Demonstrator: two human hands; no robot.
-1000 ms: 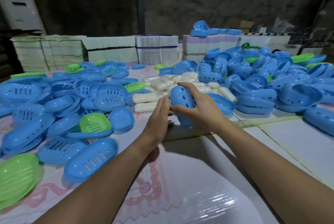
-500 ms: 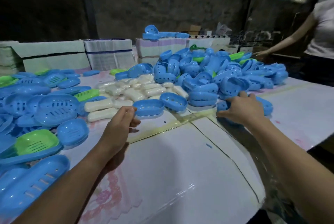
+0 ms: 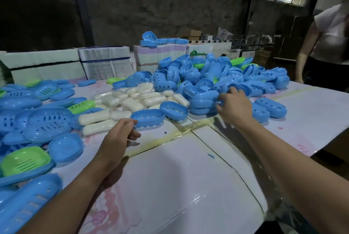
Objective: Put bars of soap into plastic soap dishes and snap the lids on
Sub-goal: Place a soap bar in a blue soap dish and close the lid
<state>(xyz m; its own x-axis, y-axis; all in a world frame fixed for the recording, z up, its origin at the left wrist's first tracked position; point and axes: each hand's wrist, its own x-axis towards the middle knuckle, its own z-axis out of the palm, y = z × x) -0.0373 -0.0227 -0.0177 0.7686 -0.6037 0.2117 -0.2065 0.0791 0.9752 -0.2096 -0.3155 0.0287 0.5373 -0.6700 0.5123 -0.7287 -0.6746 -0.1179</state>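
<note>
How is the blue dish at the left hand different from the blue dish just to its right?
The dish at the left hand sits level on the table, and the left hand pinches its rim. The dish to its right tilts, showing the holes in its floor, and nothing touches it. Both are blue, oval and without soap.

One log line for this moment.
left hand: pinching blue dish rim | right hand: reaching into dish pile | soap: untouched

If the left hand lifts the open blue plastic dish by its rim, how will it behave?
The open blue plastic soap dish looks thin-walled and empty, so probably light and fairly stiff. Its glossy rim, pinched by the left hand, may slip or tilt.
</note>
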